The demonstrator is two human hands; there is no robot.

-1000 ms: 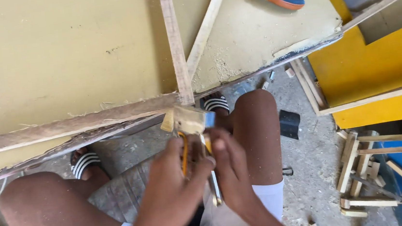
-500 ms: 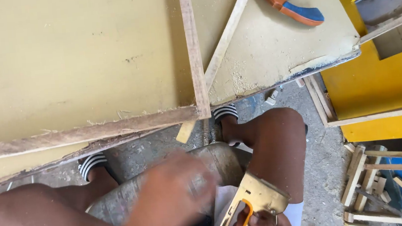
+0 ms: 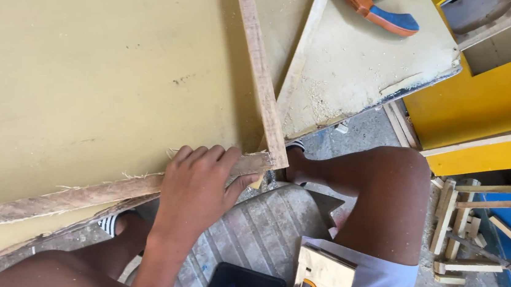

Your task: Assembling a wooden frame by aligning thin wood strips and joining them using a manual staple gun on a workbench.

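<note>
Fingers of the left hand (image 3: 194,182) spread flat, pressing the horizontal wooden strip (image 3: 87,196) at mid-frame against the yellow board (image 3: 78,85), best held firmly flush with the upright strip (image 3: 259,69); whether the right hand is closed around the staple gun (image 3: 322,276), bottom centre, cannot be told.

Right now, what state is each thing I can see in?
left hand: pressed flat on the wooden strip, fingers spread
wooden strip: lying along the near edge of the yellow board, meeting an upright strip at a corner
staple gun: resting on the lap, not in use
phone: screen dark, lying on the seat
handsaw: lying idle on the board
right hand: out of view
</note>
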